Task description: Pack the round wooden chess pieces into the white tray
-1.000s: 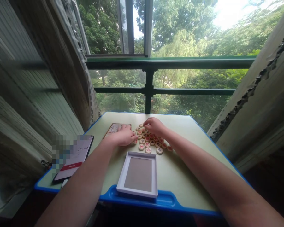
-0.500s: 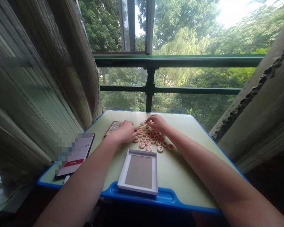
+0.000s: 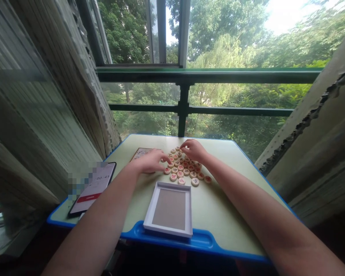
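Note:
Round Chinese chess pieces (image 3: pixel 180 167) with red and black characters lie in a loose flat cluster in the middle of the table. My left hand (image 3: pixel 153 160) hovers at the cluster's left edge, thumb and fingers apart, holding nothing I can see. It partly covers a small printed box lid (image 3: pixel 140 152). At the far right of the cluster my right hand (image 3: pixel 192 148) curves down, fingertips at the back pieces and a gap between thumb and forefinger. Its palm side is hidden. Nearer to me lies an open shallow white box tray (image 3: pixel 189 209) with a grey-brown bottom and no pieces in it.
A phone (image 3: pixel 92 191) showing a timer lies at the table's left edge, partly behind my left forearm. The pale table (image 3: pixel 218 222) has a blue rim with a moulded groove in front. Curtains hang on both sides, and a green railing (image 3: pixel 232 76) stands beyond the table.
My left hand has drawn slightly left and its fingers have spread away from the pieces. My right hand stays almost in place. The view has shifted slightly.

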{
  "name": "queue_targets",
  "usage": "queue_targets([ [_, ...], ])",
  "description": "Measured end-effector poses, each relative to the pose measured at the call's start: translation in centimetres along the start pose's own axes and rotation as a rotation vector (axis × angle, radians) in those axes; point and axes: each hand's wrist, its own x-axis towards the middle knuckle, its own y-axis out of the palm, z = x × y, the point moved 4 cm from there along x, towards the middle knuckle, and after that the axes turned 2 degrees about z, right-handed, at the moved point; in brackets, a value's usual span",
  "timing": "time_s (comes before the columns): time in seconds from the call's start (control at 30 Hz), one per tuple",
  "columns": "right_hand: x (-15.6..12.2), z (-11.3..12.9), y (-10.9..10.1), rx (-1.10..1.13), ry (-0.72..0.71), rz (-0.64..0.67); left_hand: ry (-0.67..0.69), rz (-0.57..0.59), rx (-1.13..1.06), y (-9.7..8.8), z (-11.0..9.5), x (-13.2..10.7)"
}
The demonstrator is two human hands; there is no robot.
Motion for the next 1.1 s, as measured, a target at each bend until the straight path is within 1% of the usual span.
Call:
queue_targets([
  [0.1,0.0,-0.1,0.0,0.004,-0.009,-0.010,-0.062,-0.065,0.013,-0.3,0.4,0.0],
  [0.2,0.0,0.0,0.0,0.005,-0.009,-0.013,-0.089,-0.065,0.023,-0.4,0.1,-0.2],
  [0.37,-0.1,-0.1,0.0,0.001,-0.008,-0.016,-0.067,-0.014,0.050,0.0,-0.4,-0.3],
  [0.43,-0.1,-0.1,-0.1,-0.012,-0.005,-0.011,-0.048,-0.010,0.051,0.2,-0.3,-0.2],
  [0.5,-0.1,0.0,-0.4,-0.045,0.000,0.017,-0.027,-0.033,0.044,0.2,-0.2,-0.2],
  [0.57,-0.2,0.5,-1.1,-0.075,0.026,0.067,-0.008,-0.111,0.048,0.0,-0.2,-0.1],
  [0.63,-0.3,1.3,-2.2,-0.071,0.081,0.124,0.018,-0.238,0.060,-0.4,-0.2,0.0],
  [0.7,-0.8,2.8,-3.4,-0.038,0.126,0.179,0.049,-0.355,0.069,-0.5,-0.2,0.2],
  [0.8,-1.8,5.2,-5.2,-0.062,0.123,0.229,0.099,-0.429,0.067,0.0,-0.5,0.6],
  [0.87,-2.8,5.7,-6.1,-0.108,0.167,0.261,0.137,-0.470,0.024,0.5,-0.9,0.8],
  [0.93,-3.9,4.6,-6.7,-0.127,0.308,0.296,0.168,-0.529,-0.067,0.9,-1.3,0.9],
  [1.0,-5.4,2.3,-7.1,-0.097,0.490,0.322,0.189,-0.594,-0.163,1.3,-1.8,1.0],
  [1.03,-6.2,1.1,-7.2,-0.088,0.550,0.300,0.197,-0.627,-0.202,1.4,-2.0,1.0],
  [1.1,-7.5,-1.2,-7.1,-0.104,0.600,0.240,0.207,-0.703,-0.262,1.5,-2.3,1.1],
])
